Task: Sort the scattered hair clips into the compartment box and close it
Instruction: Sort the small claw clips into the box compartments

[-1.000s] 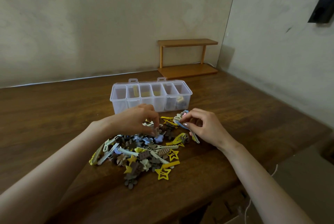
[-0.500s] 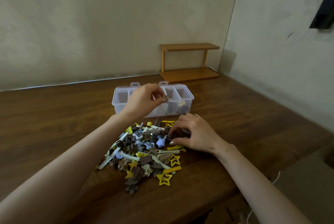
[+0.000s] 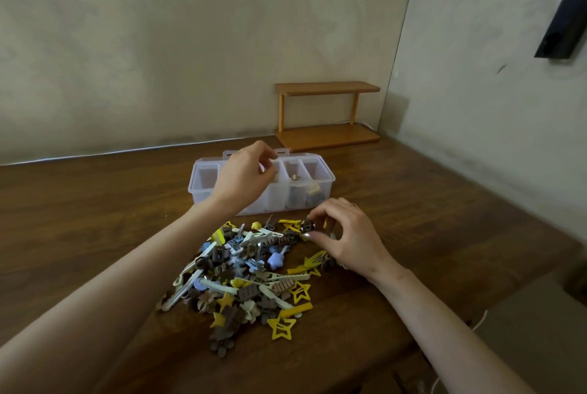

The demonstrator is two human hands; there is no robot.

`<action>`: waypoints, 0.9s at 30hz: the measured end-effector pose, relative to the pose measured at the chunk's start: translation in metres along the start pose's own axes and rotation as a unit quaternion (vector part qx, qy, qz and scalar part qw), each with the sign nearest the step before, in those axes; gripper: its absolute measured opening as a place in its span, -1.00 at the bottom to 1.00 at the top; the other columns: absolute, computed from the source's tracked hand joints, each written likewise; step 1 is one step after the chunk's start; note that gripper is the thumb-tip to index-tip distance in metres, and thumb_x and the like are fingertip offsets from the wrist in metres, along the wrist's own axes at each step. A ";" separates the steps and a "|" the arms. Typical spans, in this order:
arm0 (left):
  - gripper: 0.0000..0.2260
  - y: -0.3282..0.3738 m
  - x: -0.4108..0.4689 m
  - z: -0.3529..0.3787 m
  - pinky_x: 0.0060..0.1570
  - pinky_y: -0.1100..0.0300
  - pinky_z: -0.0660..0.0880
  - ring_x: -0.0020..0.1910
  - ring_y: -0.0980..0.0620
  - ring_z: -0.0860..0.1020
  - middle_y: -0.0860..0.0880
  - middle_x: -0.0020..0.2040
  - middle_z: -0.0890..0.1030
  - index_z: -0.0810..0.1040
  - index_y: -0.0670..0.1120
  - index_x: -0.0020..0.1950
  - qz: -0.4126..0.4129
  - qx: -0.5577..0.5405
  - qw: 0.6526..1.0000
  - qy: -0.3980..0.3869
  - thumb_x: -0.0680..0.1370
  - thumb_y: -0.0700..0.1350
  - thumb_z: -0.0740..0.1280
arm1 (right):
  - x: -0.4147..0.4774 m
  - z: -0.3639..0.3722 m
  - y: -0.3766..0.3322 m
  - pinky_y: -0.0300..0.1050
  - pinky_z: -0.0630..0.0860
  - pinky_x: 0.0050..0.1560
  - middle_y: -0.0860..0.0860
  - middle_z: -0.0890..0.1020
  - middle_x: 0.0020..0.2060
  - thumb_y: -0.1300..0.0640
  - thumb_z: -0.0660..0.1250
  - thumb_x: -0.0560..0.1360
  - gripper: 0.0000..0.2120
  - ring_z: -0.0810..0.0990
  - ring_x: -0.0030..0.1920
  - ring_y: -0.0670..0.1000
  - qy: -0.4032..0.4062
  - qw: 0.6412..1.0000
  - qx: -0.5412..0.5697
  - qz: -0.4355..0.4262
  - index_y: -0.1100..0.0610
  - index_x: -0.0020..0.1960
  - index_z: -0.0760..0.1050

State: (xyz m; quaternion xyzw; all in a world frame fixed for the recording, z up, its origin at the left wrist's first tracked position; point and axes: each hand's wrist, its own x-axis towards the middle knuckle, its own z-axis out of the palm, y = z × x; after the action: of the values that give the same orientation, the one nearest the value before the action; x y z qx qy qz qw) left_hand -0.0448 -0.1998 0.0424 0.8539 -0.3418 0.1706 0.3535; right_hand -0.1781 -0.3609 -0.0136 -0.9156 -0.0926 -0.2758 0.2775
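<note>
Reaching in from the lower left across the wooden tabletop (image 3: 95,219), the left hand (image 3: 243,179) hangs over the middle compartments of the compartment box (image 3: 327,177). Its fingers are curled, with thumb and forefinger drawn close together; whether anything is held between them cannot be told. The box is clear plastic, divided into a row of five open-topped compartments, and stands on the tabletop beyond the pile, long side toward the viewer. A small clip (image 3: 297,177) shows in the fourth compartment from the left, and dark pieces lie at the bottom of the two rightmost ones.

In front of the box, the hair clips (image 3: 251,269) lie in one loose heap: yellow, cream, brown and pale blue shapes overlapping. A yellow star clip (image 3: 281,327) marks the heap's near edge.

At the heap's far right corner, the right hand (image 3: 346,235) pinches a brown clip (image 3: 307,227) between thumb and forefinger, just above the other clips; its remaining fingers are curled over the tabletop.

Behind, a two-tier wooden shelf (image 3: 327,136) stands against the wall, well apart from the box.
</note>
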 end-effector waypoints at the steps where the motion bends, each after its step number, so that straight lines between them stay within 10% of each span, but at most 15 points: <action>1: -0.85 -0.001 -0.009 -0.005 -0.15 0.16 0.49 -0.14 0.07 0.51 0.06 -0.12 0.55 0.51 -0.09 0.08 0.015 -0.006 1.000 -0.006 0.51 -0.18 0.30 | 0.000 0.000 0.000 -0.16 0.42 -0.05 -0.23 0.51 -0.21 0.00 0.41 0.38 -0.83 0.47 -0.13 -0.18 0.009 1.000 0.006 0.005 0.02 -0.06 0.54; 27: -0.88 -0.004 -0.059 -0.029 -0.19 0.46 0.44 -0.23 0.34 0.51 0.06 -0.12 0.59 0.54 -0.09 0.03 0.048 -0.067 0.990 -0.116 0.50 -0.17 0.33 | 0.064 -0.012 0.002 -0.33 0.33 -0.29 -0.09 0.52 -0.18 0.12 0.34 0.49 -0.87 0.46 -0.25 -0.17 0.077 0.988 -0.074 0.115 0.02 0.02 0.60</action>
State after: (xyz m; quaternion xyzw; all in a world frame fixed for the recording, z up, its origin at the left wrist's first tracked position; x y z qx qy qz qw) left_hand -0.0852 -0.1492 0.0292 0.8248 -0.4318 0.0642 0.3595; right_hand -0.1297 -0.3681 0.0297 -0.9142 0.0560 -0.3176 0.2455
